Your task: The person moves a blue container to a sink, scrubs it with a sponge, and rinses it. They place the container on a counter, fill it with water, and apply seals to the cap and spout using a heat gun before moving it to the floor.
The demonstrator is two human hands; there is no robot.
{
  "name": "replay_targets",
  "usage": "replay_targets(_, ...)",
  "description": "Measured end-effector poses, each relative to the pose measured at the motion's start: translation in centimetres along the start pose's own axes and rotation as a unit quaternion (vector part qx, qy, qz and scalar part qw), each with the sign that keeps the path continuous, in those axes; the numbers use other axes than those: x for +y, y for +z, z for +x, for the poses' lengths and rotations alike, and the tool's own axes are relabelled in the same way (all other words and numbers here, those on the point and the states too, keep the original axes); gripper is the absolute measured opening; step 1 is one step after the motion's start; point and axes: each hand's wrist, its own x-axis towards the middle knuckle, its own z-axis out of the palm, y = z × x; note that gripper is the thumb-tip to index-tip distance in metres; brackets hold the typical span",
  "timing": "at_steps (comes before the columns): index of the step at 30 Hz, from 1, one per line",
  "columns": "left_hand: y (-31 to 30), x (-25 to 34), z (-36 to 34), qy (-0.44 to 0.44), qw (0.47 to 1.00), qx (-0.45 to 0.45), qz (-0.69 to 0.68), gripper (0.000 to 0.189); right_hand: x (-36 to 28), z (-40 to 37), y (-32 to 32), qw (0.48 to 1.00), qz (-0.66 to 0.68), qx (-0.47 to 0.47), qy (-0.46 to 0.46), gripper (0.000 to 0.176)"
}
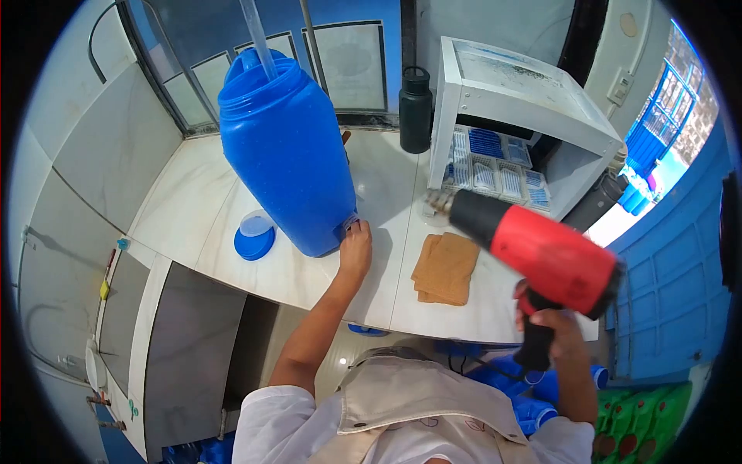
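My right hand (560, 329) grips the dark handle of a red and black heat gun (545, 251), held up over the right side of the counter with its metal nozzle pointing left. A tall blue plastic water container (290, 155) stands uncapped on the counter, a clear tube (259, 39) rising at its mouth. At the container's lower right corner, my left hand (356, 246) has its fingers closed around a small, clear-looking piece; what it is stays partly hidden. A blue cap (254, 244) with a translucent disc on it lies left of the container.
A folded brown cloth (446, 268) lies on the counter (371, 301). Behind stand a dark bottle (416, 112) and a white shelf unit (533, 81) with baskets of small packets (495, 170). Blue containers and green jugs (641, 421) sit below at right.
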Motion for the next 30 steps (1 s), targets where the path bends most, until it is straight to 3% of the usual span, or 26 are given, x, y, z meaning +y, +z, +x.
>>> replay_targets(1, -0.1, -0.1, -0.6, -0.002, 1.0, 0.0, 0.001, 0.019, 1.6, 0.8, -0.1, 1.0, 0.014, -0.02, 0.013, 0.044)
replay_targets(2, -0.3, -0.2, -1.3, 0.022, 0.997, 0.06, -0.047, 0.024, 3.2, 1.7, -0.5, 0.999, 0.017, -0.04, 0.024, 0.039)
replay_targets(3, -0.5, -0.2, -2.0, 0.045, 0.987, 0.119, -0.095, 0.028, 4.6, 2.3, -0.5, 1.0, -0.014, -0.007, 0.027, 0.036)
replay_targets(6, -1.7, 0.1, -3.8, 0.014, 0.971, 0.162, -0.178, 0.034, 7.3, 4.4, 0.8, 0.999, -0.016, 0.03, 0.031, 0.031)
replay_targets(10, -2.3, -0.2, -4.1, 0.004, 0.982, 0.117, -0.146, 0.028, 9.1, 6.4, 2.8, 0.995, 0.063, 0.047, 0.065, 0.028)
replay_targets(13, -2.5, -0.6, -2.0, 0.031, 0.993, 0.109, -0.023, 0.02, 11.3, 7.4, 3.0, 0.996, 0.076, 0.045, 0.033, 0.026)
replay_targets(15, -1.2, -1.3, -1.3, 0.008, 0.999, 0.033, 0.007, 0.013, 11.8, 7.5, 3.1, 0.995, 0.082, 0.051, 0.006, 0.025)
replay_targets(19, 0.4, -1.1, -1.4, -0.015, 1.0, 0.004, -0.014, 0.01, 12.0, 7.4, 3.1, 0.995, 0.076, 0.063, 0.007, 0.024)
replay_targets(25, 1.2, -0.8, -2.6, -0.055, 0.985, 0.084, -0.143, 0.018, 12.9, 7.8, 2.7, 0.993, 0.076, 0.042, 0.079, 0.02)
replay_targets(27, 0.6, -0.4, -4.1, -0.157, 0.878, 0.119, -0.437, 0.021, 13.4, 8.3, 2.6, 0.992, 0.082, 0.023, 0.098, 0.02)
replay_targets(28, 0.2, -0.1, -4.2, -0.154, 0.878, 0.119, -0.437, 0.021, 13.6, 8.7, 2.4, 0.992, 0.082, 0.023, 0.095, 0.02)
replay_targets(29, -0.3, 0.2, -4.4, -0.283, 0.734, 0.152, -0.598, 0.024, 14.0, 9.0, 2.3, 0.991, 0.083, 0.012, 0.106, 0.023)
replay_targets(30, -0.4, 0.3, -4.9, -0.397, 0.542, 0.176, -0.719, 0.028, 14.3, 9.0, 2.4, 0.989, 0.082, 0.001, 0.119, 0.025)
